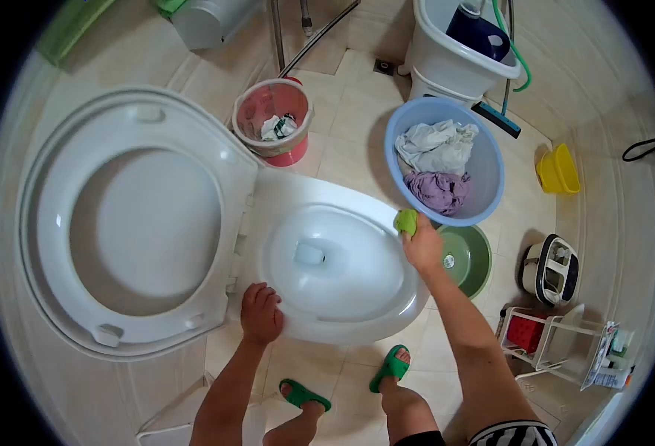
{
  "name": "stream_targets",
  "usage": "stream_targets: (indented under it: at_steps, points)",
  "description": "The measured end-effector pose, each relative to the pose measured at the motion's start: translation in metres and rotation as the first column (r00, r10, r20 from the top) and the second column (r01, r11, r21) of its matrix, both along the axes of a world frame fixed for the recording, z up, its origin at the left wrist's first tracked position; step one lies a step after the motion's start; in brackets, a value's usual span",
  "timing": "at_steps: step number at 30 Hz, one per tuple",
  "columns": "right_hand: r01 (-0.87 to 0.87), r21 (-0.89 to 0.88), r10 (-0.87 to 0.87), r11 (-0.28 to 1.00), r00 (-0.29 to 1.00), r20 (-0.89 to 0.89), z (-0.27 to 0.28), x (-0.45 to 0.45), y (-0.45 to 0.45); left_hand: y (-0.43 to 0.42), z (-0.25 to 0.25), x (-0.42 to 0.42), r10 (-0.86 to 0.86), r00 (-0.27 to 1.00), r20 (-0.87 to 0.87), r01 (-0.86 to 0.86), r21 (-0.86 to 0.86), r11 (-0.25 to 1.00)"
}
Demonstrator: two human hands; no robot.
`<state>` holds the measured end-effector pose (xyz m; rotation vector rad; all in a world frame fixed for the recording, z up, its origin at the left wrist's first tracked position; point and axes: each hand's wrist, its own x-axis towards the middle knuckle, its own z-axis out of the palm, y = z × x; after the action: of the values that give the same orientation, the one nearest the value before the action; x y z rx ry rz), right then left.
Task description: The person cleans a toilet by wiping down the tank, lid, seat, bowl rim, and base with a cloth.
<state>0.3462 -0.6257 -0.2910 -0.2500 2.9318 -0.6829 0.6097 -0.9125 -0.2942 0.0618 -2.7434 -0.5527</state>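
A white toilet bowl point(342, 327) fills the middle of the view, with its seat and lid point(145, 223) raised to the left. My right hand point(422, 241) is closed on a green cloth point(406, 221) at the bowl's far right rim. On the near left rim, close to the hinges, rests my left hand point(261, 313), its fingers slightly curled and apart, holding nothing. Some water lies at the bottom of the bowl.
Beyond the rim stand a blue basin point(494, 178) with white and purple cloths, a green basin point(477, 260) and a pink bucket point(249, 111). Farther right are a squeegee point(497, 120), a yellow container point(558, 170) and a rack point(539, 342). Green slippers point(391, 369) are below.
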Motion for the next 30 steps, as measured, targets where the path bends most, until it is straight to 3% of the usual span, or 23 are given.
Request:
stream_targets:
  at_steps: [4, 9, 17, 19, 22, 26, 29, 30]
  points:
    - [-0.019, 0.021, 0.020, 1.000, 0.999, -0.045, 0.000, 0.002, -0.002, -0.002, 0.005, -0.003, -0.020, 0.994, 0.110, 0.025, -0.039, 0.999]
    - [-0.021, 0.056, 0.018, 0.998, 0.998, 0.059, -0.002, 0.003, 0.001, -0.005, 0.003, -0.001, -0.039, 0.976, 0.213, 0.051, -0.051, 0.997]
    - [-0.096, -0.083, 0.102, 0.992, 0.991, 0.081, 0.006, -0.003, 0.000, -0.005, 0.004, 0.003, -0.010, 0.909, 0.417, 0.031, -0.045, 0.998]
    - [-0.085, -0.103, 0.095, 0.991, 0.991, 0.095, 0.007, -0.003, 0.001, -0.006, -0.001, 0.007, -0.008, 0.846, 0.533, 0.080, -0.112, 0.990]
    - [-0.050, -0.079, 0.061, 0.996, 0.988, 0.142, 0.005, -0.005, -0.001, -0.010, 0.001, 0.005, -0.062, 0.881, 0.469, 0.106, -0.069, 0.992]
    - [-0.043, -0.010, 0.044, 0.999, 0.978, 0.203, -0.001, -0.001, 0.005, -0.005, 0.011, -0.005, -0.057, 0.839, 0.542, 0.084, -0.025, 0.996]
    - [-0.049, -0.030, 0.053, 0.998, 0.982, 0.179, -0.003, 0.000, 0.006, 0.004, 0.017, -0.022, 0.054, 0.810, 0.584, -0.059, -0.010, 0.998]
    - [-0.043, -0.028, 0.047, 0.999, 0.982, 0.185, -0.001, -0.002, 0.005, 0.004, 0.013, -0.027, 0.053, 0.847, 0.529, -0.075, 0.020, 0.997]
